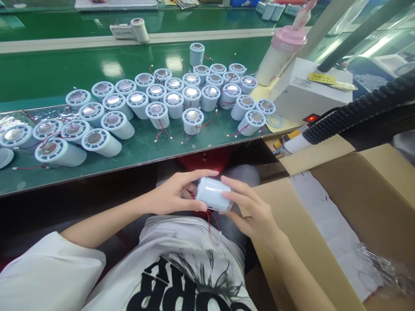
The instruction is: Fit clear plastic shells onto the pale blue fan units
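Observation:
Above my lap I hold a pale blue cylindrical housing [212, 193] on its side, with thin red wires dangling below it. My left hand [186, 194] grips its left end, thumb beneath and index finger along the top. Around the right end curl the fingers of my right hand [249, 207]. A clear glossy rim shows at that right end; whether it is a cover or film I cannot tell. Similar pale blue cylinders [193, 121] stand in a group on the green bench [155, 149], their slotted rims and silvery round centres facing up, several with red wires trailing.
An open cardboard box [311, 242] with clear plastic pieces [385, 268] stands at my right. Above it hang a black ribbed hose [363, 108] and a white box-shaped device [308, 90]. A pink-lidded bottle [282, 52] leans nearby. A white fan-like unit [131, 31] sits on the rear rail.

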`<action>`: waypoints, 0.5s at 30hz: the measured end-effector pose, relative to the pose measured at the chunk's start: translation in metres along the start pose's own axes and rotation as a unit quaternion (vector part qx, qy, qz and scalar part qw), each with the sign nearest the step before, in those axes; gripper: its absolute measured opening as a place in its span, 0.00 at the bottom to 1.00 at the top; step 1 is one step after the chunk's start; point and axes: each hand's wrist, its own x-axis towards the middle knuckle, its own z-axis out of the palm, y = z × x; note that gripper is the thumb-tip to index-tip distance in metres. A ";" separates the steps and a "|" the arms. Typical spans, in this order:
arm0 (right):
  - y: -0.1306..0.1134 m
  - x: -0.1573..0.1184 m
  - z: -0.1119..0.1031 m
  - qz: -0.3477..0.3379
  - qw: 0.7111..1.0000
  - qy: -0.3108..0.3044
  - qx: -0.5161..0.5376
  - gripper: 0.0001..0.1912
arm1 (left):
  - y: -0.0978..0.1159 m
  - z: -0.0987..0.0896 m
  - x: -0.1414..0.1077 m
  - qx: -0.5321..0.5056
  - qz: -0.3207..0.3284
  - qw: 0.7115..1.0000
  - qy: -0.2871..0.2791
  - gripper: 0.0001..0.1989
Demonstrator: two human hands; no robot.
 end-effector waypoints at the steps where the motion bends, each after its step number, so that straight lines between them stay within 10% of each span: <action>1: -0.001 0.000 0.000 0.039 0.998 -0.004 0.042 0.26 | 0.000 -0.001 0.000 0.009 0.009 1.000 -0.009 0.38; 6: -0.006 -0.003 0.000 0.198 0.945 -0.002 0.260 0.23 | 0.004 -0.007 -0.001 0.010 0.054 0.998 -0.034 0.37; 15: -0.003 0.009 0.006 0.295 0.932 -0.059 0.204 0.22 | -0.025 0.001 0.001 -0.122 -0.056 0.989 -0.068 0.41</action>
